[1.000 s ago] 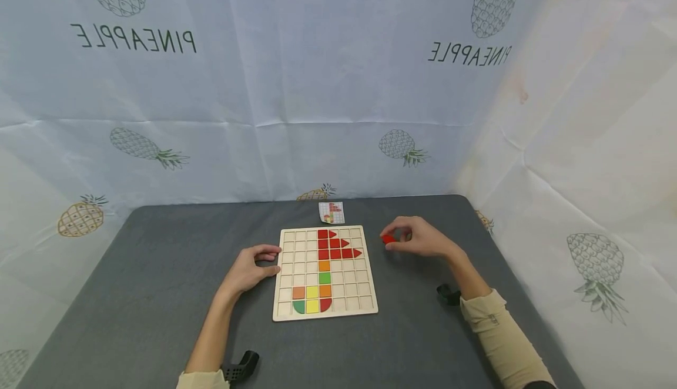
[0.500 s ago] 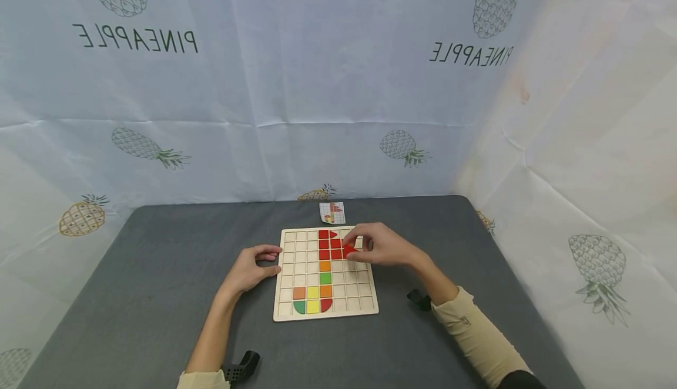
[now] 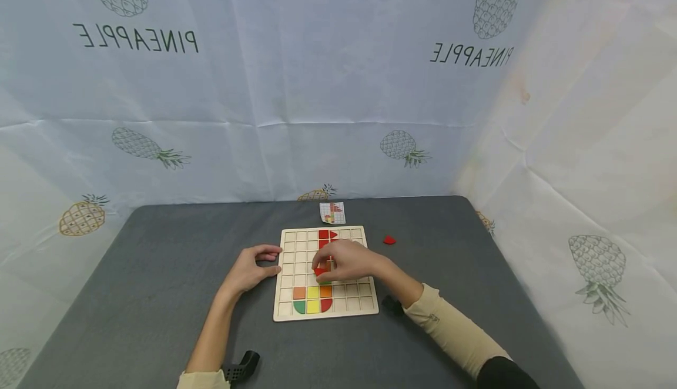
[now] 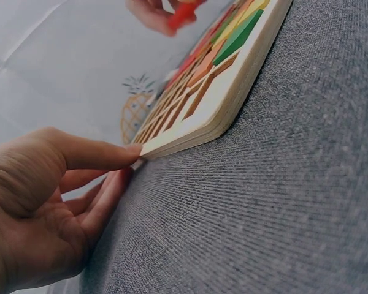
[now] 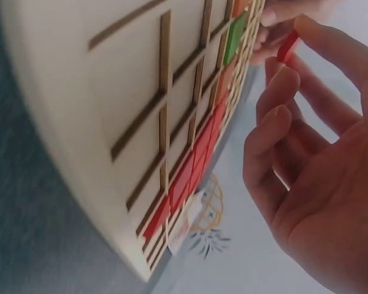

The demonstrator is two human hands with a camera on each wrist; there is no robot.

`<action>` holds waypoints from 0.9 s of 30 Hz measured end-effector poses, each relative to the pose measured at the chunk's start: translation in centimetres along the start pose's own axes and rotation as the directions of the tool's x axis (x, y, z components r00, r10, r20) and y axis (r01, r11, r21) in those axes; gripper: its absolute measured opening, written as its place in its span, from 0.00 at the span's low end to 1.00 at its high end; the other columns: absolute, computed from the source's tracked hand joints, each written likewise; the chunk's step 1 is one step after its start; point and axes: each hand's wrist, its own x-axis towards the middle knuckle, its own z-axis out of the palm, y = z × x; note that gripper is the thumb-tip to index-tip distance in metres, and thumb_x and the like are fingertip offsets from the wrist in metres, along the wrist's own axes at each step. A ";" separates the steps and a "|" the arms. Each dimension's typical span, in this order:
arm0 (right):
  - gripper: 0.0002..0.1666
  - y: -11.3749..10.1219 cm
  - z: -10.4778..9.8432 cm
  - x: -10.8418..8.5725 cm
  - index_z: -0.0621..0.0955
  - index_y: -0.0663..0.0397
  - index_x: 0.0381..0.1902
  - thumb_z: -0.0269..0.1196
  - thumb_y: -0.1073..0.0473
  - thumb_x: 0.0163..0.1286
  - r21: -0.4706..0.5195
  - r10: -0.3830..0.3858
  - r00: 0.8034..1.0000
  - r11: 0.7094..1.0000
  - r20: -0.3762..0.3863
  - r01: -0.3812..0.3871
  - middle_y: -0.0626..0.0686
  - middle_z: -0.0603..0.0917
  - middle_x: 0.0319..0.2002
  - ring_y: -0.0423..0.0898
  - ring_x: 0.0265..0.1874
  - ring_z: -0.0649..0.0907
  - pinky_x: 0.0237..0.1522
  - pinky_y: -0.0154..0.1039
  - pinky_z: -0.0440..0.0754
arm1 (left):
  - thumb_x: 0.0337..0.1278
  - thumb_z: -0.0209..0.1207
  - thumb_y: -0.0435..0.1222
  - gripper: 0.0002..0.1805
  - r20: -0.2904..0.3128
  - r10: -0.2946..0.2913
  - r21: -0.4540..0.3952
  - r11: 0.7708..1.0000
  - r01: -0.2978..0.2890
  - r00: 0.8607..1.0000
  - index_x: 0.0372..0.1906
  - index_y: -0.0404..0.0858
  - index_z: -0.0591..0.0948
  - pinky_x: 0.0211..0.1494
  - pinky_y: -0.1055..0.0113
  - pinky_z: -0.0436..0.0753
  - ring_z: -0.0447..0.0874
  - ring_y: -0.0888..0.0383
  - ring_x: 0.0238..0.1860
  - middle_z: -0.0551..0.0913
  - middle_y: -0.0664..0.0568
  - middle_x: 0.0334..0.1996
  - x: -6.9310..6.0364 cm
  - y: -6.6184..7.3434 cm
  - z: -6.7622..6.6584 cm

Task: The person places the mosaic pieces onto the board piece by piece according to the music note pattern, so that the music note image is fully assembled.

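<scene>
A square wooden grid board [image 3: 346, 304] lies on the table, with red, orange, yellow and green tiles in some of its cells. My left hand [image 3: 247, 268] touches the board's left edge with thumb and fingertips. Over the middle of the board, my right hand [image 3: 346, 260] pinches a small red tile [image 3: 319, 271] between thumb and fingers. The right wrist view shows this red tile [image 5: 288, 46] edge-on and held above the grid; its outline is unclear. Several cells in the centre are hidden under the right hand. Another red tile [image 3: 389, 240], rounded on one side, lies right of the board.
Behind the board a small pattern card [image 3: 332, 213] shows coloured shapes on a grid. The dark grey table [image 3: 174, 271] ends at a fabric backdrop [image 3: 317, 83] printed with pineapples. Dark devices are strapped at both wrists.
My right hand has moved left from the table beside the board to over its middle, carrying a red tile. A red tile on the table is now uncovered. The left hand stays put.
</scene>
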 end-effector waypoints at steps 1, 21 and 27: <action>0.14 0.0 0.2 0.2 0.90 0.42 0.51 0.75 0.46 0.72 -0.009 0.009 1.000 1.000 0.009 -0.009 0.41 0.88 0.40 0.39 0.36 0.82 0.41 0.29 0.76 | 0.59 0.74 0.28 0.26 -0.001 -0.001 0.000 1.000 0.001 1.000 0.63 0.32 0.86 0.55 0.66 0.82 0.87 0.47 0.56 0.89 0.37 0.56 0.0 0.0 0.0; 0.04 -0.7 1.0 1.6 0.88 0.45 0.45 0.68 0.57 0.76 0.040 0.054 0.996 0.998 0.065 -0.056 0.41 0.88 0.34 0.31 0.30 0.79 0.39 0.27 0.79 | 0.60 0.74 0.28 0.25 -0.002 -0.010 -0.007 1.000 0.010 1.000 0.64 0.31 0.85 0.56 0.64 0.83 0.87 0.46 0.57 0.89 0.37 0.56 -0.1 -0.1 0.1; 0.06 -0.5 1.0 1.5 0.88 0.44 0.48 0.71 0.56 0.75 0.054 0.033 0.996 0.998 0.081 -0.037 0.41 0.89 0.38 0.32 0.35 0.80 0.43 0.28 0.79 | 0.60 0.74 0.29 0.25 0.002 -0.001 -0.013 1.000 0.001 1.000 0.63 0.31 0.86 0.52 0.68 0.82 0.87 0.44 0.57 0.89 0.36 0.56 -0.1 0.1 0.0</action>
